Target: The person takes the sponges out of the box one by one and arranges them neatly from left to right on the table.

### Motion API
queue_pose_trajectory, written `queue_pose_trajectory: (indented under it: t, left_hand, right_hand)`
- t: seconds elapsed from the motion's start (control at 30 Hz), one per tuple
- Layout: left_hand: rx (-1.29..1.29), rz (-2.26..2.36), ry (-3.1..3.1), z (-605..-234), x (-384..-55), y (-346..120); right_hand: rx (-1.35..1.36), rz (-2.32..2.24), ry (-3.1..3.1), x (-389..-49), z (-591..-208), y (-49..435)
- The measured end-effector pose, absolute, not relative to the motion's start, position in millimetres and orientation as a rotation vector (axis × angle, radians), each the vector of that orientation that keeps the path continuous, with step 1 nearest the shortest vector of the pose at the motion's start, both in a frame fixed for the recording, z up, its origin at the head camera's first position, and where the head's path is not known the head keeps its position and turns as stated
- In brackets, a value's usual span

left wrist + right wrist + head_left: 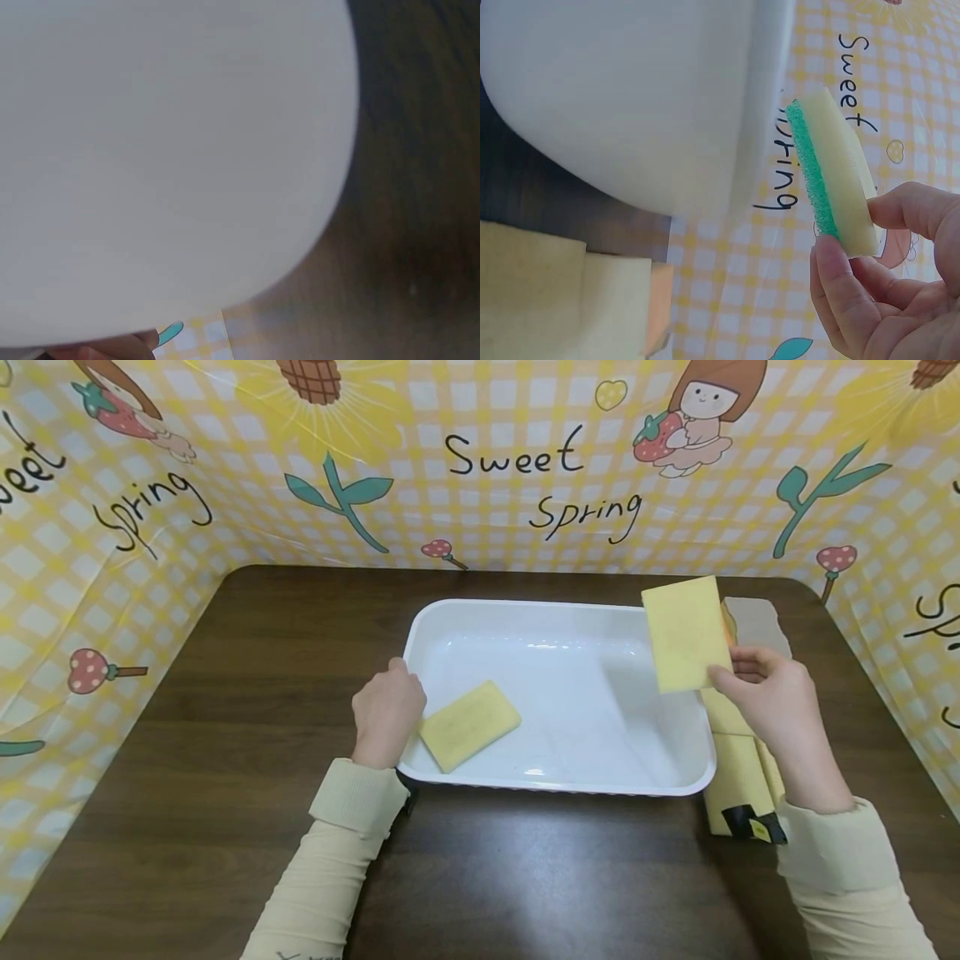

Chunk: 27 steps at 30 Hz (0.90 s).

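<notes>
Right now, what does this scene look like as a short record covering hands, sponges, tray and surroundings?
Left hand: grips the left rim of the white tray
Right hand: pinches a raised sponge near the tray's right end
Raised sponge's colours: yellow, with a green layer
In tray: one yellow sponge, near the left end
Right of tray: more sponges, partly hidden by the right hand
Surface: dark wooden table
Backdrop: yellow checked cloth printed "Sweet Spring"
</notes>
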<state>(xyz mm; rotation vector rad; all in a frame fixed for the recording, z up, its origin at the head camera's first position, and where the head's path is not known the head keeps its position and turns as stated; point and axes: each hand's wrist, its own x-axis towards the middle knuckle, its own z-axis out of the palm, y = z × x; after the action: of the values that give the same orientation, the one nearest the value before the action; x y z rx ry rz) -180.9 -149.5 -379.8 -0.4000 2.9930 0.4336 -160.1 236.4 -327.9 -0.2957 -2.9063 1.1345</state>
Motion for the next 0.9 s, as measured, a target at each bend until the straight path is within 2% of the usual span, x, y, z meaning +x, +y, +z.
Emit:
queue_pose_trajectory:
  t: [0.9]
  left_hand:
    - [-0.406, 0.435, 2.983, -380, -181, -149]
  right_hand:
    - [-0.425, 1.206, -2.852, -155, -329, 267]
